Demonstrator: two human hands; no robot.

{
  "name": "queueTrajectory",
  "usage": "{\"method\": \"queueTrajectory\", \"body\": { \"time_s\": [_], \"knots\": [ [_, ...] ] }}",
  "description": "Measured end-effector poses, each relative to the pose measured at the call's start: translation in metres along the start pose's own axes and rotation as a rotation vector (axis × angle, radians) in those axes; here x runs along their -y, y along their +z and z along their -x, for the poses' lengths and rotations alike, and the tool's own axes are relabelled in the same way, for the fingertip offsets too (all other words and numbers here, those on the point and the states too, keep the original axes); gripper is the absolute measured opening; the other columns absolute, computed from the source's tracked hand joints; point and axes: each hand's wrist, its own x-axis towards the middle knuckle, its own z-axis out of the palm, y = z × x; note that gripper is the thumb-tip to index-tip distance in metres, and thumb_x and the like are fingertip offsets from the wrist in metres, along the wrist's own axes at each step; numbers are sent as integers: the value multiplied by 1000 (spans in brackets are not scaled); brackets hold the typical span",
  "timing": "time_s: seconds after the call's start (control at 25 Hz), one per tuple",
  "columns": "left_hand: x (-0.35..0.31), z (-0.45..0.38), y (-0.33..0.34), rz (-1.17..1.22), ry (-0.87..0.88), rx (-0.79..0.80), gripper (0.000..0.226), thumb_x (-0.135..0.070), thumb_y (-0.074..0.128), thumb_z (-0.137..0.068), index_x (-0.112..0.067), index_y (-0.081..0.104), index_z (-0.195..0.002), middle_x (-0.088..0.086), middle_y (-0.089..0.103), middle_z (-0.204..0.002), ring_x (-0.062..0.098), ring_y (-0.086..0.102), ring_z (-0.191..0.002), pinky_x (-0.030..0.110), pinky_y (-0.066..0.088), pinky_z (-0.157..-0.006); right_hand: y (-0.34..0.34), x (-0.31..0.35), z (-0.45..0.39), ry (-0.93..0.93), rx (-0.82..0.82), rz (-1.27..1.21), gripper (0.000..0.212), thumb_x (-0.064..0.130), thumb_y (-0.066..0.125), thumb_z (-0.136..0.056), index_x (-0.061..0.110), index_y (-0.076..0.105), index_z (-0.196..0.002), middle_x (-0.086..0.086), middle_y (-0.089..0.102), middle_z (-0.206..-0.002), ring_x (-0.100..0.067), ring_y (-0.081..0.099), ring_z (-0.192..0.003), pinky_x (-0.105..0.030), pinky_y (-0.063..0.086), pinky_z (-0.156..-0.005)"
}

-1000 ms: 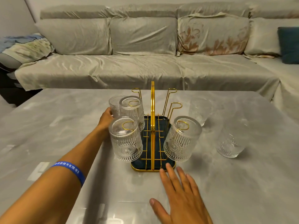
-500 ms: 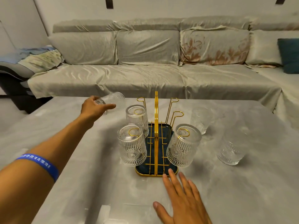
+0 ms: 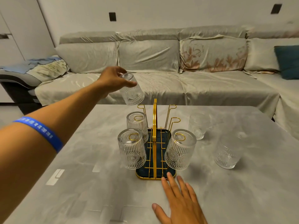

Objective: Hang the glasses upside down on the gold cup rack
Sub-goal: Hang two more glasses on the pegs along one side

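The gold cup rack (image 3: pixel 155 120) with a dark blue tray stands mid-table. Three ribbed glasses hang upside down on it: front left (image 3: pixel 131 149), back left (image 3: pixel 137 125) and front right (image 3: pixel 180 149). My left hand (image 3: pixel 111 79) holds a fourth glass (image 3: pixel 132 91) by its base, mouth down and tilted, in the air just above the rack's bare back-left hook (image 3: pixel 141 107). Two more glasses stand upright on the table to the right, one nearer the rack (image 3: pixel 197 126), one further out (image 3: pixel 228 152). My right hand (image 3: pixel 179 201) lies flat and open, fingertips at the tray's front edge.
The grey marble-look table (image 3: pixel 84 152) reaches to a grey-covered sofa (image 3: pixel 161 83) behind it. Two hooks on the rack's right side (image 3: pixel 174 113) are bare. A teal cushion (image 3: pixel 288 62) sits at the sofa's far right.
My left hand has lifted the glass from the table left of the rack, turned it mouth down, and carried it up over the back-left hook. My right hand has stayed put.
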Motion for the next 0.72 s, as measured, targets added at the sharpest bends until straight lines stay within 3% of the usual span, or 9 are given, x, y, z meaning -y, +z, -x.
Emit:
{"method": "queueTrajectory", "body": {
  "time_s": [0.08,0.28,0.36,0.48,0.72],
  "knots": [
    [-3,-1,14,-39,-6,35,75,-31,88,-62,-12,56,-128,11,63,-119,23,60,-95,30,48,-76,1,0,-1,-17,-25,-2,84,72,7,-86,26,72,-112,-1,67,-123,-26,67,-103,-32,7,-102],
    [13,-2,42,-76,-50,33,75,-27,88,-64,-11,55,-129,12,63,-122,24,59,-97,32,48,-77,7,2,-2,-2,-102,5,85,73,7,-85,27,74,-107,0,70,-117,-25,69,-98,-33,4,-106],
    [22,-4,49,-56,-75,53,73,-26,87,-65,-11,55,-129,13,64,-121,25,60,-96,31,48,-74,10,0,-6,13,-73,4,85,73,6,-84,27,74,-106,1,70,-116,-24,69,-98,-34,17,-103],
    [29,-7,58,-64,-88,81,73,-27,88,-64,-10,57,-128,14,65,-121,27,61,-99,37,51,-83,10,-1,-6,39,-32,-54,84,72,5,-84,28,74,-107,2,70,-117,-23,69,-99,-33,39,-91],
    [36,-8,75,-80,-109,130,72,-18,89,-62,-9,58,-127,17,63,-124,28,57,-98,35,48,-80,11,-3,-7,28,5,-41,86,73,4,-84,27,74,-107,-2,63,-123,-25,69,-98,-35,29,-89]
  ]
}}
